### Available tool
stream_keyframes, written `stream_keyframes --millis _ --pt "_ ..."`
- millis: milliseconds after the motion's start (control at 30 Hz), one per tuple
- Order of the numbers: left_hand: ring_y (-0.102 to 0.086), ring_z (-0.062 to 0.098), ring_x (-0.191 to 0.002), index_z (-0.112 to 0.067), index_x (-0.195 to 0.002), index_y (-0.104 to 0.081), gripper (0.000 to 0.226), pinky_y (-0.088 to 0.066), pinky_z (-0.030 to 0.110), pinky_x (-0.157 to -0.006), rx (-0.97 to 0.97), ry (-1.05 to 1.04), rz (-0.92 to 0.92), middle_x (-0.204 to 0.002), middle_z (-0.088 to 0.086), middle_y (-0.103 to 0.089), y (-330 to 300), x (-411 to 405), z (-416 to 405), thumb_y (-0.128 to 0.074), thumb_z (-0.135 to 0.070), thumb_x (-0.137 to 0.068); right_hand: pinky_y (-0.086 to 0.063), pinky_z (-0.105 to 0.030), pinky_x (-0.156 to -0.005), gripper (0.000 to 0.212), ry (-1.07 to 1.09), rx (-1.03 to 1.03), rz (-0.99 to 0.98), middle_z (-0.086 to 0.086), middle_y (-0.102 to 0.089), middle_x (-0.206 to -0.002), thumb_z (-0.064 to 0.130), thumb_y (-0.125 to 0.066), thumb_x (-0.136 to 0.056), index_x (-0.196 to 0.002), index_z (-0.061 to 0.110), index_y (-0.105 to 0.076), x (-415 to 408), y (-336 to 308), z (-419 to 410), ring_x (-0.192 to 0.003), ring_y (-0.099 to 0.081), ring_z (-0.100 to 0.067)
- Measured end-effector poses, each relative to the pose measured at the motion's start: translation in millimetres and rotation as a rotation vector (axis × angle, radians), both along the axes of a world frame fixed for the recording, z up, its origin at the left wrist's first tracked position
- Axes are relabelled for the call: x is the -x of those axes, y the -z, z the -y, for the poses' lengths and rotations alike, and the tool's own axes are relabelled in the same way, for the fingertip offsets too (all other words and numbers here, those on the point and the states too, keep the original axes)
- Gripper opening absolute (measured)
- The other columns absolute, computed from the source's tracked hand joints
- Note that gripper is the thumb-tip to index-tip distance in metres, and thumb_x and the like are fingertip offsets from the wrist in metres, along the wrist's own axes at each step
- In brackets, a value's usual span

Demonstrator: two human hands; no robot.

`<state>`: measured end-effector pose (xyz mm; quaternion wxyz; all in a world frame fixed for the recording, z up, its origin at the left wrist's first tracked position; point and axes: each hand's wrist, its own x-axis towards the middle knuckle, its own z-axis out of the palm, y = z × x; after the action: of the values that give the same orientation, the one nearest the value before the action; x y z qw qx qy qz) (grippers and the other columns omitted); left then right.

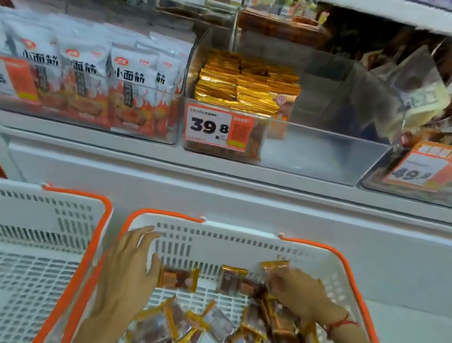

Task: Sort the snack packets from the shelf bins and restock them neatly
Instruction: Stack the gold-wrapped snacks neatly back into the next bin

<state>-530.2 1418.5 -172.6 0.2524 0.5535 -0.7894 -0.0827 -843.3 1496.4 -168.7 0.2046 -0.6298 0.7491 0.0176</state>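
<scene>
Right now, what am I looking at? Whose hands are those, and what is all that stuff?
There is just one picture, taken by a camera worn on a person's head, looking down at their hands in a shop. The right hand pinches a gold-edged snack packet over a white basket full of the same packets. The left hand is open, fingers spread, at the basket's far wall. Another white basket stands to the left. Above, a clear shelf bin holds a neat packet stack on its left side only.

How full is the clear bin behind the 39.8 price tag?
Partly full. The clear bin holds gold packets stacked on its left side only; its right side shows bare floor and walls.
</scene>
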Motion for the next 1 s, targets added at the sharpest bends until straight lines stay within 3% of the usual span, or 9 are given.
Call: stream_keyframes --millis 67,133,333,467,633,733,833,900,1000 --pt "-0.066 0.023 -0.102 -0.018 -0.11 -0.069 0.034 -0.054 0.036 -0.085 -0.106 0.115 0.027 -0.113 -0.001 -0.069 29.2 13.3 -11.6 -0.075 -0.009 -0.078 -0.045 -0.039 -0.068 0.016 0.106 -0.043 0.061 0.002 -0.061 -0.09 0.018 -0.046 -0.09 -0.088 0.03 -0.057 1.0 34.2 -12.7 -0.08 -0.059 -0.022" --pt "-0.066 0.017 -0.102 -0.024 -0.108 -0.07 0.035 -0.055 0.029 -0.078 -0.215 0.255 0.084 -0.111 -0.007 -0.068 65.2 25.2 -23.7 -0.076 -0.01 -0.078 -0.049 -0.041 -0.074 0.021 0.169 -0.107 0.065 -0.006 -0.063 -0.107 0.016 -0.047 -0.093 -0.109 0.016 -0.061 -0.7 61.4 -28.0 -0.093 -0.06 -0.027" --pt "-0.027 0.018 -0.143 -0.025 -0.151 -0.026 0.057 -0.034 0.032 -0.11 -0.548 0.276 0.409 -0.158 -0.004 -0.024 145.8 31.5 -29.8 -0.047 -0.035 -0.099 -0.039 -0.04 -0.107 0.068 0.196 -0.201 -0.005 -0.009 -0.016 -0.158 0.043 -0.051 -0.095 -0.152 0.024 -0.019 -12.4 121.8 -59.7 -0.142 -0.025 -0.032" --pt "-0.03 0.021 -0.14 -0.026 -0.155 -0.009 0.075 -0.034 0.031 -0.108 -0.578 0.3 0.561 -0.159 -0.003 -0.019 157.6 24.6 -25.8 -0.05 -0.048 -0.096 -0.035 -0.041 -0.105 0.061 0.017 -0.025 -0.317 -0.012 -0.032 -0.148 0.042 -0.054 -0.094 -0.147 0.022 -0.031 -24.8 129.6 -44.3 -0.133 -0.033 -0.032" --pt "-0.038 0.02 -0.137 -0.028 -0.155 -0.007 0.091 -0.042 0.034 -0.106 -0.703 0.367 0.438 -0.159 -0.003 -0.021 165.6 11.9 -19.5 -0.069 -0.028 -0.088 -0.031 -0.04 -0.106 0.041 0.003 -0.046 -0.379 -0.008 -0.039 -0.144 0.02 -0.049 -0.095 -0.136 0.016 -0.048 -36.1 143.4 -24.9 -0.13 -0.034 -0.028" --pt "-0.059 0.015 -0.113 -0.025 -0.149 -0.021 0.077 -0.054 0.034 -0.087 -0.698 0.273 0.182 -0.137 -0.001 -0.052 160.4 10.9 -23.0 -0.068 -0.025 -0.088 -0.037 -0.039 -0.101 0.035 -0.005 -0.012 -0.273 -0.002 -0.044 -0.138 0.025 -0.045 -0.099 -0.132 0.023 -0.055 -27.7 137.0 -26.8 -0.125 -0.037 -0.025" --pt "-0.061 0.004 -0.097 -0.026 -0.122 -0.042 0.036 -0.051 0.027 -0.079 -0.714 0.143 -0.268 -0.109 -0.015 -0.059 123.0 32.7 -17.3 -0.063 -0.025 -0.092 -0.048 -0.037 -0.087 0.026 0.158 -0.017 0.227 0.005 -0.06 -0.113 0.022 -0.044 -0.101 -0.122 0.023 -0.06 -19.7 109.4 -26.8 -0.103 -0.057 -0.022" --pt "-0.066 0.003 -0.082 -0.019 -0.101 -0.057 0.007 -0.052 0.03 -0.078 -1.008 0.071 -0.71 -0.094 -0.008 -0.065 82.2 52.4 -12.6 -0.056 -0.023 -0.096 -0.051 -0.042 -0.079 0.019 0.289 -0.022 0.579 0.001 -0.066 -0.092 0.027 -0.043 -0.102 -0.106 0.02 -0.061 -21.0 82.8 -23.4 -0.081 -0.062 -0.024" --pt "-0.065 0.024 -0.102 -0.005 -0.085 -0.061 0.026 -0.046 0.045 -0.095 -1.396 -0.053 -1.412 -0.105 0.018 -0.069 36.1 65.3 -6.6 -0.047 -0.024 -0.097 -0.052 -0.025 -0.077 0.03 0.35 -0.012 0.864 -0.005 -0.069 -0.094 0.033 -0.044 -0.101 -0.104 0.012 -0.065 -27.6 42.3 -17.4 -0.083 -0.066 -0.008"
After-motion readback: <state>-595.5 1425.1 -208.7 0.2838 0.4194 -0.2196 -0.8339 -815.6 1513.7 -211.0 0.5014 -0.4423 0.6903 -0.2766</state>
